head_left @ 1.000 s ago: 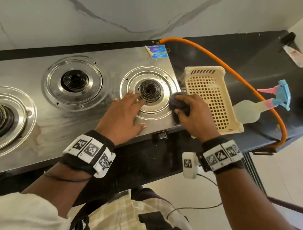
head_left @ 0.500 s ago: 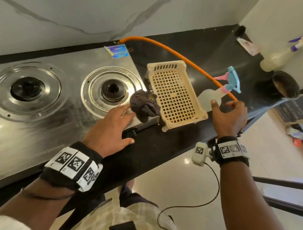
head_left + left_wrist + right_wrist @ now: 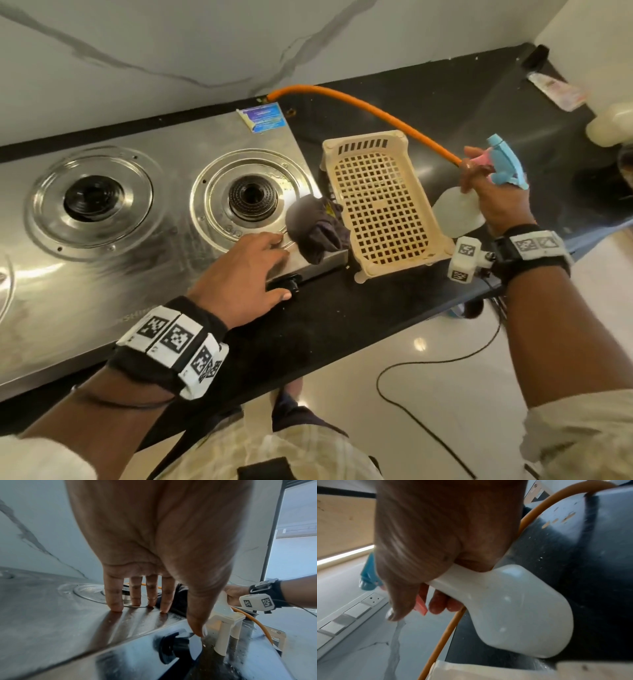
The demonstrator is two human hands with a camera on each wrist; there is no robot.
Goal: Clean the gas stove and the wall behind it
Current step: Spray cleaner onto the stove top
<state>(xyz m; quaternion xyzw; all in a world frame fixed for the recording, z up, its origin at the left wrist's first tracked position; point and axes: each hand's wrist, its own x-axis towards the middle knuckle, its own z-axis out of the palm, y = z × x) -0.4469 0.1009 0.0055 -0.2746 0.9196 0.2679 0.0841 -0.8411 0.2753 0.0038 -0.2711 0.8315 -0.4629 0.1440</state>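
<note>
A person's right hand (image 3: 493, 195) grips the neck of a white spray bottle (image 3: 457, 212) with blue-pink trigger head, lifting it off the black counter (image 3: 394, 102) beside the cream plastic basket (image 3: 380, 202). In the right wrist view the fingers wrap the neck near the pink trigger, though motion blur leaves it unclear whether one rests on it. Likely reason for the grip: more cleaner is needed on the steel gas stove (image 3: 164, 240) or the marble-veined wall (image 3: 171, 51) behind it.

The left hand (image 3: 246, 277) lies flat w/ fingers spread straight, tips on the stove top next to the rt burner ring (image 3: 251, 198), thumb down by the front knob (image 3: 289, 284); it holds nothing and appears to brace the person's lean. The dark cleaning cloth (image 3: 315, 229) sits bunched on the stove's rt front corner, just beside that hand, parked within reach.

Vs. half a sec. earlier: the right hand was only reaching, fingers open at the bottle; now it has closed round the neck and raised it. One sec. back, that hand was scrubbing w/ the cloth. An orange gas hose (image 3: 370, 109) arcs across the counter behind.
</note>
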